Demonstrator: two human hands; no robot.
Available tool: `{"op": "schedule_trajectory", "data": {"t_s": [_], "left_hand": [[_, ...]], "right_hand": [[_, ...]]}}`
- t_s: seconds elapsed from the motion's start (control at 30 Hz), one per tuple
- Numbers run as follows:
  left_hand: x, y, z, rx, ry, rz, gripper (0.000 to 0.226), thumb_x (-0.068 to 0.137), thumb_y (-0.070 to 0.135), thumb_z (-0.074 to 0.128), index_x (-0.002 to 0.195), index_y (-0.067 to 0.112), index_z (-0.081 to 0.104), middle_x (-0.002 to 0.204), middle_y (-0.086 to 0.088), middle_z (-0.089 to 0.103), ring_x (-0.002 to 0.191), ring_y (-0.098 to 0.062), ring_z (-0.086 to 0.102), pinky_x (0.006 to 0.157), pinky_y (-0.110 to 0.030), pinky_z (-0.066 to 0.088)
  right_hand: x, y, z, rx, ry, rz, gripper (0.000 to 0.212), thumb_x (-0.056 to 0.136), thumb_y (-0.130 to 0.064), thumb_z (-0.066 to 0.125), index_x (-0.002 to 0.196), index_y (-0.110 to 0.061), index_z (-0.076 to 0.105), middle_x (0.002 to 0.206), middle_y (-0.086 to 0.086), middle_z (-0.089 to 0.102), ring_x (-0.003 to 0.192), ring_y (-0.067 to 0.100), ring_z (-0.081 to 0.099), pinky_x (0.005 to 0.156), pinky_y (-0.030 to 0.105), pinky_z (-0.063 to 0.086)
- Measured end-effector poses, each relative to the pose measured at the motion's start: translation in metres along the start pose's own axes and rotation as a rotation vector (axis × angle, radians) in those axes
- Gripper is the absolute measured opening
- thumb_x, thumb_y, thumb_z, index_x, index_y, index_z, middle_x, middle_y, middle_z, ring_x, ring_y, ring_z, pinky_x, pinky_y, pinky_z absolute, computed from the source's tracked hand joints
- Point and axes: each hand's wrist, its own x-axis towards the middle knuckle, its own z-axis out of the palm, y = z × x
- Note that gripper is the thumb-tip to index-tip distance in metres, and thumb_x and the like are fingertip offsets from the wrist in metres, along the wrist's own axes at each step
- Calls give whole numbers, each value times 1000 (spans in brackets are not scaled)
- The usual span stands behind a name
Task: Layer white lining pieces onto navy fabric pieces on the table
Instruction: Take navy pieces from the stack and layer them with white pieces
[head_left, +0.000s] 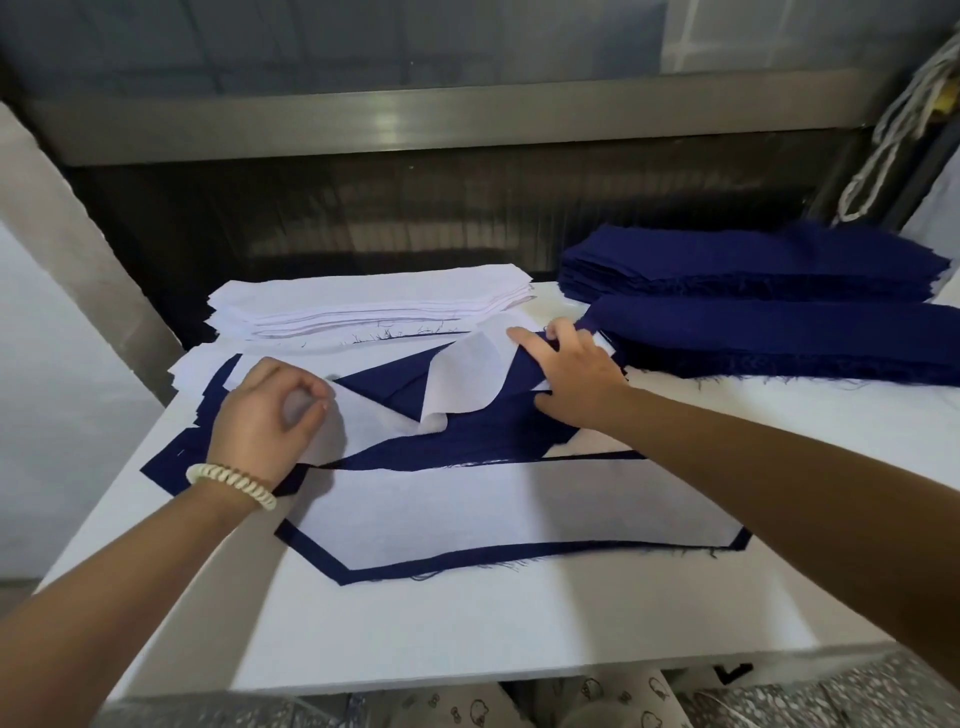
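Note:
A navy fabric piece (483, 426) lies across the middle of the white table (467, 623), with a white lining piece (467, 379) crumpled and folded up on top of it. My left hand (265, 410) pinches the lining's left end with curled fingers. At the right end of the navy piece, my right hand (569, 379) presses down with spread fingers, the index finger touching the lining's upper edge. Nearer to me, a finished pair lies flat: a white lining (493, 514) on a navy piece (332, 558) whose border shows around it.
A stack of white lining pieces (374, 306) sits at the back left. Two stacks of navy pieces (769, 306) sit at the back right. A metal machine housing (415, 130) runs behind the table. The table's front edge is close to my body.

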Motion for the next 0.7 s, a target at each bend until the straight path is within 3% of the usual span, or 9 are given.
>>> {"op": "schedule_trajectory", "data": {"t_s": [0.17,0.27,0.37,0.43,0.6,0.7], "left_hand": [[13,-5,-1,-57,105,-1,18,84,2,62,81,20,60,87,7,50,80,-3,45,71,-21,32],[19,-7,0,-80,137,21,20,84,-2,60,83,18,60,89,1,52,78,3,41,70,-15,30],[23,-10,1,-84,170,15,16,85,-2,59,83,14,61,90,1,52,80,5,40,72,-14,30],[24,-13,2,-92,195,2,15,85,-1,59,84,14,61,92,1,52,82,4,40,73,-15,30],[24,-23,3,-95,216,-2,15,86,2,59,85,17,60,90,5,52,79,4,42,74,-16,32],[23,-30,1,-117,236,-26,17,87,3,58,86,20,59,86,17,50,83,13,47,76,-15,34]], "right_hand": [[12,-14,-6,13,-41,-88,73,82,-30,57,144,-40,18,119,5,32,96,21,45,70,30,45],[20,-21,-8,-11,-61,-101,73,83,-13,50,143,-42,19,122,4,30,82,20,45,55,29,37],[26,-24,-7,-187,-18,-140,70,82,4,48,138,-33,29,124,8,27,81,21,39,58,32,34],[29,-23,-7,-263,6,-154,55,82,7,51,127,-22,41,124,10,28,82,21,36,59,31,33],[34,-18,-8,-231,105,-161,14,91,-6,52,104,-12,54,117,8,37,93,23,45,63,33,42],[36,-8,-11,-25,216,-96,18,97,-18,46,102,-7,59,118,9,42,101,25,45,67,33,43]]}}
